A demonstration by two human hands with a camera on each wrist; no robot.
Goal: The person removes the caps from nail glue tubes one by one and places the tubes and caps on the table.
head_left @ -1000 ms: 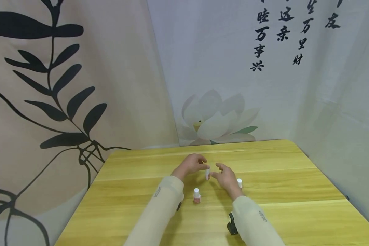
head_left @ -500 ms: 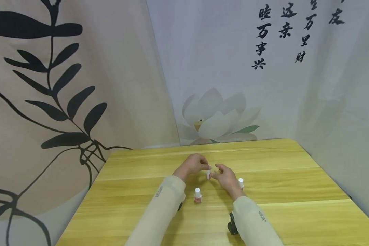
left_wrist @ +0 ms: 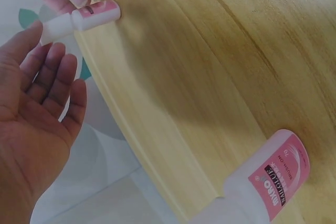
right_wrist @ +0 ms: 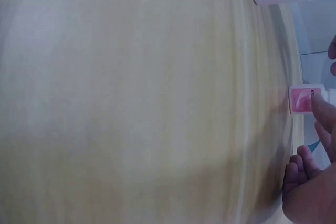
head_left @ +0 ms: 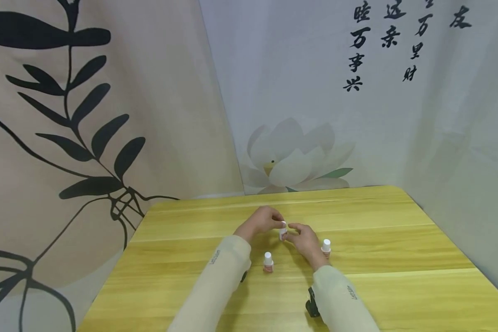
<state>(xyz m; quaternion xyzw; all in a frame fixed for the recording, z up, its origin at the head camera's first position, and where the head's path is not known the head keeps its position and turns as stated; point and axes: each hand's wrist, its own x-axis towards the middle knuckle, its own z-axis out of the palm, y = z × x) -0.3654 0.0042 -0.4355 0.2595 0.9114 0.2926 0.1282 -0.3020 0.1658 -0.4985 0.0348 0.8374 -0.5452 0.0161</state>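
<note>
A small white bottle with a pink label (left_wrist: 100,14) stands upright on the table between both hands; it matches the nail glue bottle (left_wrist: 275,177) nearer the left wrist camera. My left hand (head_left: 262,220) comes from the left, thumb and forefinger pinching the white cap (left_wrist: 56,28), its other fingers loosely bent. From the right, my right hand (head_left: 304,240) holds the bottle's body low down, its thumb across the label in the right wrist view. In the head view the fingers partly cover this bottle.
Two more nail glue bottles stand upright: one (head_left: 268,263) between the forearms, another (head_left: 326,249) just right of the right wrist. The wooden table (head_left: 170,258) ends at a printed cloth backdrop (head_left: 182,101). A dark wrist device (head_left: 312,304) hangs under the right sleeve.
The fingers of both hands have closed in on the middle bottle, the right thumb and forefinger coming up to it. The head view has shifted slightly; the other bottles stay put.
</note>
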